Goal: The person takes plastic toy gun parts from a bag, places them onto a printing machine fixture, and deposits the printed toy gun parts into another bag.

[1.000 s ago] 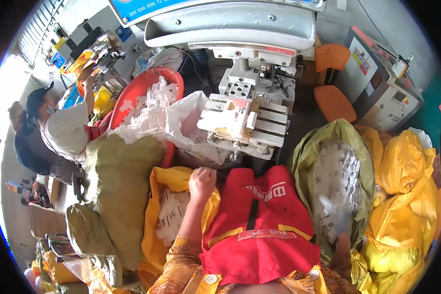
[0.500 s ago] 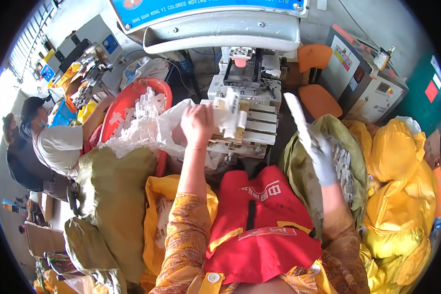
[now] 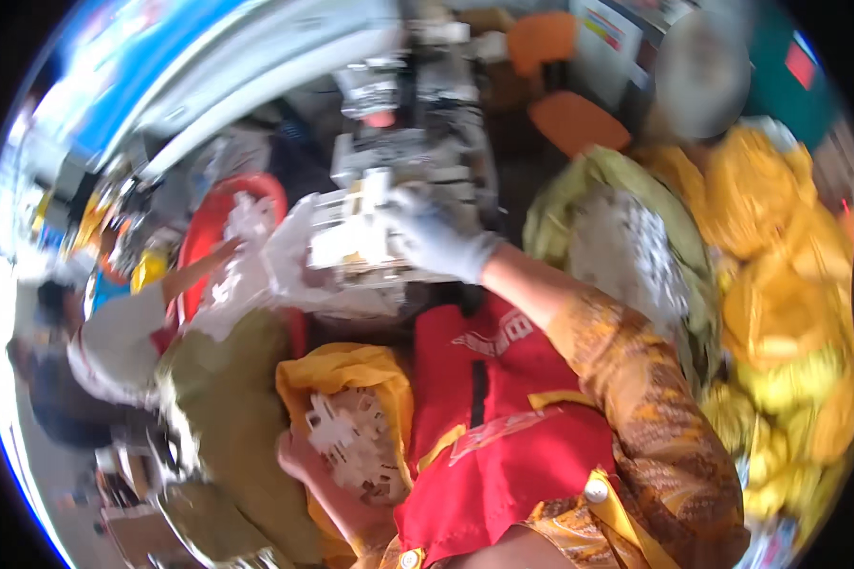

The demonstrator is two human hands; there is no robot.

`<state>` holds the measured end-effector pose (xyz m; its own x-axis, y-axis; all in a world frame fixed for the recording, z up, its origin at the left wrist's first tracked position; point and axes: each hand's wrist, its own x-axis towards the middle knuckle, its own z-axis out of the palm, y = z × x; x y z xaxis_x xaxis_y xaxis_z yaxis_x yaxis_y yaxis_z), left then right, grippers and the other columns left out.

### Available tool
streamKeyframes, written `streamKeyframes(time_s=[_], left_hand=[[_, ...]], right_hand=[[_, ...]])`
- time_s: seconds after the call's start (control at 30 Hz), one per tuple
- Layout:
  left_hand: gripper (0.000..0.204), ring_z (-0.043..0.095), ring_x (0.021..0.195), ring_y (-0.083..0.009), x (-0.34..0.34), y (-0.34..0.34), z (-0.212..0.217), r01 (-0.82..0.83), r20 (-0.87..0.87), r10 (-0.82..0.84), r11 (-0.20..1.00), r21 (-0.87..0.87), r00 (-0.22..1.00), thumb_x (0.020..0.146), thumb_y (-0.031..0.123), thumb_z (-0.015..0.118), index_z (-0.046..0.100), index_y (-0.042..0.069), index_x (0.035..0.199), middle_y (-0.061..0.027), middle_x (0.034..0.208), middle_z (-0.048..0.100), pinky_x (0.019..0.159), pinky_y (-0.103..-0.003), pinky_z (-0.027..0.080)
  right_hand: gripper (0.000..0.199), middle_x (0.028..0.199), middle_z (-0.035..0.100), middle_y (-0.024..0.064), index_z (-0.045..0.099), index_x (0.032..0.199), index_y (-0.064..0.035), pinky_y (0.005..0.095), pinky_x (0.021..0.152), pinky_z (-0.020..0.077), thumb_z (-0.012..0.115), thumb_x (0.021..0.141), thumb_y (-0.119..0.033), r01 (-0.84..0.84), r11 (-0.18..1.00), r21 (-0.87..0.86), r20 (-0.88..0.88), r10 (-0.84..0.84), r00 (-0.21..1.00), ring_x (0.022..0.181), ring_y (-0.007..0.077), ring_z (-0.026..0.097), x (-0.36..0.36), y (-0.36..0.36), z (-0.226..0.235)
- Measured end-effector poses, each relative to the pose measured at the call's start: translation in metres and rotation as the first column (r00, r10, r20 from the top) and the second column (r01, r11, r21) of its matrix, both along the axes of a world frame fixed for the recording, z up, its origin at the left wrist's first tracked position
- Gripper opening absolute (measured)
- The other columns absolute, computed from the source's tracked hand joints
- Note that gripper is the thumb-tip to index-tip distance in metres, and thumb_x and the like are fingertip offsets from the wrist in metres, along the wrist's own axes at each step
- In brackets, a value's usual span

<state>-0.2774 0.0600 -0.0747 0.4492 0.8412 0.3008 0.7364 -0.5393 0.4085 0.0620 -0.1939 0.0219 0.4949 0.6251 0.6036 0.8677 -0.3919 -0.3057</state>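
Note:
My right hand (image 3: pixel 436 237), in a pale glove, reaches across to the machine's work fixture (image 3: pixel 417 264). Its fingers bend around a white plastic part (image 3: pixel 374 192) there, though blur softens the fingertips. Bare, my left hand (image 3: pixel 301 457) is low at the left side of an open yellow bag (image 3: pixel 337 362). White slotted plastic pieces (image 3: pixel 346 429) fill that bag beside the hand. The left fingers are smeared and partly hidden, so their grip does not show.
On the right stands an open green sack (image 3: pixel 552 213) of white parts, beside stacked yellow bags (image 3: pixel 778 303). A red tub (image 3: pixel 194 248) with white pieces sits at left, where a co-worker (image 3: pixel 114 346) reaches in. Behind are orange chair parts (image 3: pixel 579 123).
My left hand has gone from the machine down to the yellow bag. My right hand has swung from over the green sack to the fixture; its long white part no longer shows. The view has tilted.

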Motion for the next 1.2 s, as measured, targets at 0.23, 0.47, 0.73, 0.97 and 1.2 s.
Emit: streamKeyframes(time_s=[0.23, 0.47, 0.73, 0.97, 1.2], left_hand=[[0.033, 0.055, 0.066, -0.0339, 0.048, 0.007, -0.038, 0.267, -0.054, -0.262, 0.958, 0.105, 0.964, 0.089, 0.027, 0.054, 0.062, -0.001, 0.074, -0.0157, 0.069, 0.057, 0.062, -0.044, 0.043], [0.017, 0.058, 0.068, -0.0332, 0.113, -0.047, -0.051, 0.605, -0.011, -0.605, 0.795, 0.037, 0.796, 0.083, 0.013, 0.059, 0.062, -0.003, 0.078, -0.0162, 0.076, 0.061, 0.061, -0.041, 0.045], [0.014, 0.056, 0.068, -0.0331, 0.126, -0.073, -0.036, 0.662, -0.134, -0.659, 0.749, -0.022, 0.741, 0.082, 0.011, 0.059, 0.061, -0.002, 0.077, -0.0158, 0.074, 0.059, 0.061, -0.042, 0.045], [0.015, 0.056, 0.065, -0.0313, 0.124, -0.083, -0.021, 0.665, -0.116, -0.660, 0.747, 0.002, 0.742, 0.083, 0.011, 0.058, 0.062, -0.001, 0.076, -0.0148, 0.072, 0.059, 0.058, -0.041, 0.044], [0.016, 0.056, 0.061, -0.0305, 0.124, -0.069, -0.029, 0.651, -0.149, -0.650, 0.757, -0.044, 0.745, 0.084, 0.010, 0.059, 0.061, -0.004, 0.076, -0.0151, 0.070, 0.058, 0.055, -0.040, 0.043]], right_hand=[[0.040, 0.120, 0.051, 0.0117, 0.061, 0.112, -0.0126, 0.0419, 0.094, 0.0405, 0.067, 0.072, -0.011, 0.140, 0.910, 0.389, -0.010, -0.148, 0.989, 0.109, 0.0305, 0.051, -0.060, -0.073, -0.048], [0.031, 0.103, 0.060, 0.0139, 0.060, 0.112, -0.0074, 0.0356, 0.089, 0.0446, 0.059, 0.081, -0.010, 0.718, 0.627, 0.304, -0.677, -0.388, 0.625, 0.100, 0.0289, 0.056, -0.048, -0.219, -0.240], [0.045, 0.118, 0.060, 0.0145, 0.059, 0.117, -0.0111, 0.0410, 0.093, 0.0431, 0.056, 0.079, -0.035, 0.902, 0.280, -0.329, -0.773, -0.629, -0.087, 0.110, 0.0301, 0.056, 0.068, -0.319, -0.362], [0.044, 0.113, 0.062, 0.0147, 0.061, 0.112, -0.0089, 0.0376, 0.091, 0.0437, 0.059, 0.076, -0.033, 0.859, 0.209, -0.467, -0.673, -0.714, -0.193, 0.106, 0.0300, 0.058, 0.106, -0.303, -0.363], [0.029, 0.101, 0.065, 0.0157, 0.065, 0.104, -0.0050, 0.0328, 0.081, 0.0463, 0.058, 0.081, -0.020, 0.743, 0.652, -0.151, -0.893, -0.412, 0.181, 0.091, 0.0243, 0.062, 0.029, -0.431, -0.293]])
